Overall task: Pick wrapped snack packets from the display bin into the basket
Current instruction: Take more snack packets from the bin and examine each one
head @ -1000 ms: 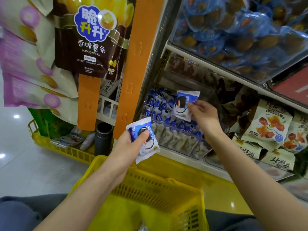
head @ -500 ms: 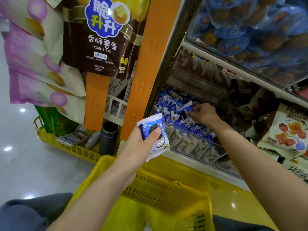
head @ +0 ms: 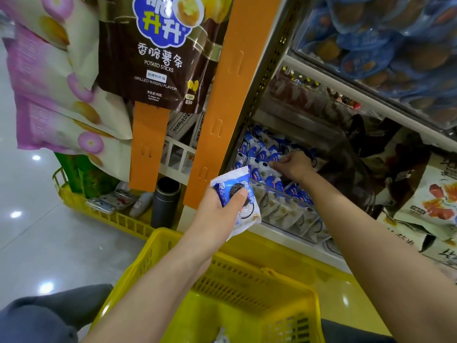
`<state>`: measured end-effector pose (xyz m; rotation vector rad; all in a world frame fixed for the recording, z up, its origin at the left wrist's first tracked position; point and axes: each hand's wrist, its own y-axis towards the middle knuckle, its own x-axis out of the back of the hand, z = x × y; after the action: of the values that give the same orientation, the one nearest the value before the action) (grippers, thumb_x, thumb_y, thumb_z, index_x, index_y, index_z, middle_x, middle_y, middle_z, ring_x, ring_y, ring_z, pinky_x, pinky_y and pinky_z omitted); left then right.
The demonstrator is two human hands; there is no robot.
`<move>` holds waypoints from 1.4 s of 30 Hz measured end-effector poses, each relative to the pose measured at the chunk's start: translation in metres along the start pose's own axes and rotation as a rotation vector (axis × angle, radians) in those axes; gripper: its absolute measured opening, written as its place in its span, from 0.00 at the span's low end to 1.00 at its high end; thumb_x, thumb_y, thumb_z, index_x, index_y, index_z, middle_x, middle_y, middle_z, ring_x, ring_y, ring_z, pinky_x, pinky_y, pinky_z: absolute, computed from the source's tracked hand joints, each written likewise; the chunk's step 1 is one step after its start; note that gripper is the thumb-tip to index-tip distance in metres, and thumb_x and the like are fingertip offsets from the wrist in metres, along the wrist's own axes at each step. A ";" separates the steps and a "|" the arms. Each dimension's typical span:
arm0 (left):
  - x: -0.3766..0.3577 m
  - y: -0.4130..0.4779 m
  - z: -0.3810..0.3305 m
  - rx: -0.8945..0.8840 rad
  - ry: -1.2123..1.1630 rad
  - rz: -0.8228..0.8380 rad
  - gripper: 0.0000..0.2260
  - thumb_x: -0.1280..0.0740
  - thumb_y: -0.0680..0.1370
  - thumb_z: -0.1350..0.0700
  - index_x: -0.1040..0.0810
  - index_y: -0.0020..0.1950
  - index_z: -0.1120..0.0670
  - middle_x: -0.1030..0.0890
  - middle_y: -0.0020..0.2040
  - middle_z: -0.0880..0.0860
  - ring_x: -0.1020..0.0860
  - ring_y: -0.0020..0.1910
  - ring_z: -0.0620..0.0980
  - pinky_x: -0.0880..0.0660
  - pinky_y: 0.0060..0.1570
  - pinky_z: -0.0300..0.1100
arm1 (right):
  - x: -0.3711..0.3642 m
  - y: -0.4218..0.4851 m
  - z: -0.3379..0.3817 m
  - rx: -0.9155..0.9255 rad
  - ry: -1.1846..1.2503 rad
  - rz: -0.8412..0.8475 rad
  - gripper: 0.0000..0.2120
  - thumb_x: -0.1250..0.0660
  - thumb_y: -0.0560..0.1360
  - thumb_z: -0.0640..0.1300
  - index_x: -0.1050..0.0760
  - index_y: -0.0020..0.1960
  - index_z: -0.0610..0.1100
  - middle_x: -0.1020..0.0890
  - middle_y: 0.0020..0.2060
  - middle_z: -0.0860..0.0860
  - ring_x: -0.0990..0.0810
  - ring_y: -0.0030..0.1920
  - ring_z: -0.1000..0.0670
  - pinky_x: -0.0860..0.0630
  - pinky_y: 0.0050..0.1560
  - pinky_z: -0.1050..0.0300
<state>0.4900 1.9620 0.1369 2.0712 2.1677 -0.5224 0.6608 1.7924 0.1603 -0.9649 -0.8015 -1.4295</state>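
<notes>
Right hand (head: 294, 164) deeper — fingers (head: 277, 164) among packets (head: 259, 154)

Brown potato-stick bag (head: 158, 53) hangs upper left on an orange strip (head: 148, 147), pink-and-cream bags (head: 57, 95) just left of it. Wider orange upright (head: 222, 100) runs along the shelf post. Dark cylinder (head: 165, 201) stands in a low yellow floor tray (head: 103, 216); blue-wrapped round items (head: 385, 50) fill the upper shelf, orange-print pouches (head: 430, 194) far right.
</notes>
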 end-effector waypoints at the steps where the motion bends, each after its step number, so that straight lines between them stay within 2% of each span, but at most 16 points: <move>1: 0.000 0.000 0.000 -0.002 0.006 0.005 0.14 0.38 0.79 0.53 0.31 0.64 0.52 0.20 0.54 0.48 0.22 0.47 0.37 0.28 0.31 0.24 | 0.000 0.000 0.000 -0.016 0.015 0.037 0.16 0.33 0.75 0.47 0.27 0.34 0.37 0.22 0.36 0.39 0.23 0.36 0.44 0.24 0.52 0.50; 4: -0.001 0.000 0.001 -0.006 0.032 0.023 0.15 0.37 0.78 0.52 0.31 0.64 0.52 0.20 0.55 0.49 0.21 0.49 0.40 0.27 0.32 0.24 | 0.004 -0.002 -0.001 -0.030 0.058 0.099 0.17 0.35 0.76 0.48 0.29 0.33 0.40 0.24 0.34 0.43 0.26 0.33 0.48 0.25 0.44 0.53; 7: -0.001 -0.002 0.000 -0.013 0.044 0.033 0.15 0.37 0.78 0.51 0.31 0.64 0.51 0.21 0.55 0.47 0.22 0.48 0.38 0.28 0.31 0.23 | 0.004 -0.007 -0.003 -0.004 0.081 0.041 0.21 0.39 0.78 0.50 0.24 0.53 0.31 0.25 0.39 0.42 0.26 0.38 0.45 0.28 0.40 0.55; 9: -0.001 -0.002 0.001 -0.009 0.058 0.051 0.14 0.37 0.78 0.51 0.30 0.63 0.50 0.21 0.55 0.47 0.21 0.48 0.38 0.27 0.32 0.25 | 0.005 -0.017 -0.003 0.099 0.049 -0.082 0.18 0.40 0.79 0.50 0.26 0.57 0.35 0.22 0.42 0.44 0.23 0.41 0.46 0.26 0.45 0.52; 11: 0.000 -0.003 0.003 0.008 0.075 0.082 0.13 0.36 0.77 0.51 0.29 0.61 0.49 0.19 0.54 0.48 0.19 0.48 0.40 0.26 0.34 0.27 | 0.008 -0.039 -0.001 0.308 0.041 -0.250 0.12 0.40 0.79 0.48 0.26 0.55 0.42 0.21 0.45 0.48 0.23 0.44 0.51 0.25 0.46 0.55; 13: 0.000 -0.005 0.005 0.002 0.092 0.122 0.10 0.35 0.77 0.51 0.28 0.58 0.47 0.18 0.52 0.47 0.19 0.46 0.38 0.26 0.34 0.27 | 0.009 -0.068 0.001 0.483 0.101 -0.324 0.08 0.41 0.79 0.47 0.25 0.52 0.46 0.22 0.41 0.53 0.25 0.40 0.57 0.29 0.41 0.64; 17: -0.003 -0.007 0.012 -0.023 0.145 0.140 0.10 0.33 0.76 0.55 0.26 0.56 0.46 0.18 0.49 0.47 0.19 0.44 0.38 0.26 0.35 0.27 | -0.008 -0.131 -0.002 0.649 0.226 -0.184 0.10 0.42 0.79 0.50 0.25 0.47 0.47 0.21 0.39 0.53 0.25 0.39 0.57 0.29 0.39 0.67; 21: -0.007 -0.009 0.022 -0.050 0.218 0.143 0.11 0.31 0.74 0.59 0.26 0.56 0.52 0.18 0.46 0.52 0.19 0.40 0.39 0.26 0.35 0.30 | -0.028 -0.159 -0.014 0.449 0.547 0.002 0.04 0.36 0.77 0.46 0.23 0.47 0.48 0.19 0.39 0.53 0.22 0.38 0.58 0.25 0.42 0.63; 24: -0.012 -0.011 0.034 -0.051 0.248 0.154 0.08 0.33 0.76 0.58 0.26 0.54 0.54 0.18 0.47 0.52 0.20 0.42 0.38 0.26 0.38 0.28 | -0.034 -0.162 -0.022 0.215 0.856 0.114 0.02 0.33 0.74 0.38 0.22 0.44 0.42 0.19 0.36 0.50 0.22 0.35 0.58 0.25 0.41 0.62; 28: -0.013 -0.012 0.047 0.017 0.196 0.134 0.09 0.39 0.79 0.52 0.24 0.52 0.56 0.17 0.46 0.53 0.18 0.43 0.40 0.25 0.37 0.31 | -0.044 -0.171 -0.032 0.122 0.961 0.181 0.06 0.34 0.75 0.35 0.23 0.48 0.32 0.20 0.36 0.45 0.23 0.34 0.56 0.25 0.35 0.67; 30: -0.011 -0.011 0.050 0.031 0.203 0.112 0.11 0.39 0.79 0.53 0.24 0.50 0.60 0.17 0.44 0.55 0.18 0.42 0.44 0.23 0.38 0.35 | -0.050 -0.174 -0.034 0.105 0.981 0.187 0.06 0.34 0.75 0.36 0.23 0.47 0.32 0.20 0.36 0.43 0.22 0.34 0.55 0.24 0.35 0.66; 32: -0.010 -0.010 0.053 0.035 0.228 0.080 0.12 0.38 0.79 0.53 0.26 0.49 0.63 0.18 0.42 0.56 0.19 0.40 0.46 0.24 0.35 0.37 | -0.055 -0.175 -0.033 0.100 0.978 0.195 0.03 0.34 0.75 0.36 0.24 0.43 0.38 0.20 0.37 0.44 0.22 0.35 0.54 0.23 0.37 0.63; 35: -0.009 -0.010 0.055 0.014 0.283 0.044 0.08 0.38 0.79 0.55 0.25 0.44 0.58 0.19 0.33 0.50 0.19 0.33 0.42 0.27 0.27 0.33 | -0.062 -0.173 -0.034 0.175 0.864 0.154 0.08 0.32 0.74 0.38 0.24 0.37 0.47 0.20 0.35 0.49 0.23 0.38 0.52 0.24 0.42 0.55; 37: -0.009 -0.010 0.056 0.003 0.306 0.033 0.08 0.38 0.79 0.56 0.27 0.41 0.58 0.21 0.32 0.51 0.20 0.33 0.43 0.27 0.28 0.32 | -0.065 -0.174 -0.035 0.222 0.762 0.114 0.09 0.31 0.74 0.41 0.25 0.36 0.52 0.19 0.34 0.53 0.22 0.38 0.54 0.25 0.43 0.53; 40: -0.010 -0.010 0.058 0.006 0.309 0.034 0.09 0.38 0.79 0.56 0.28 0.40 0.58 0.23 0.34 0.54 0.22 0.34 0.45 0.27 0.31 0.34 | -0.064 -0.180 -0.037 0.335 0.581 0.011 0.06 0.32 0.74 0.45 0.25 0.38 0.52 0.20 0.34 0.56 0.23 0.37 0.59 0.28 0.38 0.64; 42: -0.012 -0.010 0.059 0.046 0.296 0.044 0.08 0.38 0.79 0.56 0.28 0.41 0.57 0.22 0.35 0.54 0.21 0.35 0.46 0.26 0.32 0.36 | -0.059 -0.182 -0.039 0.496 0.318 -0.104 0.04 0.33 0.75 0.46 0.24 0.42 0.47 0.21 0.37 0.55 0.23 0.39 0.56 0.28 0.39 0.60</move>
<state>0.4713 1.9324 0.0866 2.3458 2.2726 -0.2768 0.4744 1.7988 0.1011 -0.3131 -0.9149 -1.3373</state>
